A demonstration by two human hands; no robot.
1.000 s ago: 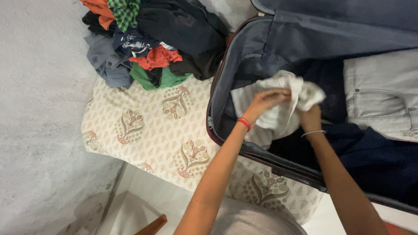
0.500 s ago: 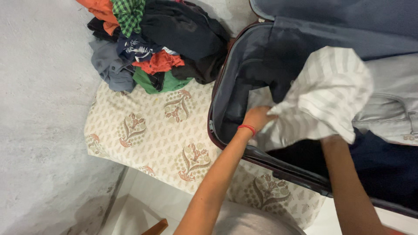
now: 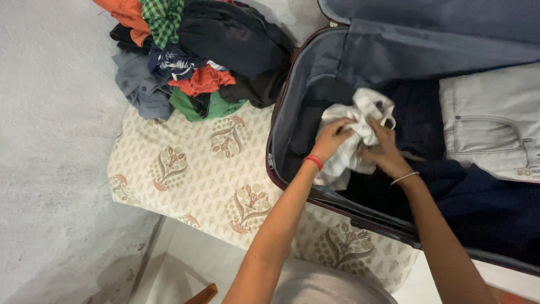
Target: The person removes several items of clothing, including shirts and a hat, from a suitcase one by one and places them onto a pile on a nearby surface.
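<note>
Head cam looked straight down into an open suitcase [image 3: 304, 90] with a grey lining, lying on a cream mattress [image 3: 185, 169] with a printed leaf pattern. Both hands were inside the case, bunched up on a white striped garment [image 3: 360, 121] near its left end. The left hand [image 3: 333, 139], with a red band on the wrist, had its fingers curled shut on the cloth from the left, and the right hand [image 3: 383, 151], wearing a thin metal bangle, gripped it from the right, fingers wrapped in tight. So the garment was wadded between the two hands, sitting low in the case on top of dark navy clothes [image 3: 484, 208]. Pale grey jeans [image 3: 489, 126] lay folded just beside it to the right, and the suitcase lid [image 3: 439, 17] stood open along the top of the view. Off to the left, well apart from the hands, a messy pile of clothes [image 3: 197, 56] sat on the mattress: orange, green check, black, red, grey. Nothing really blocked the hands, only the case's near rim crossing in front of the forearms. Compared with half a second before, the garment had been held up and spread wide in the air; now it was scrunched small and pushed down into the case.
</note>
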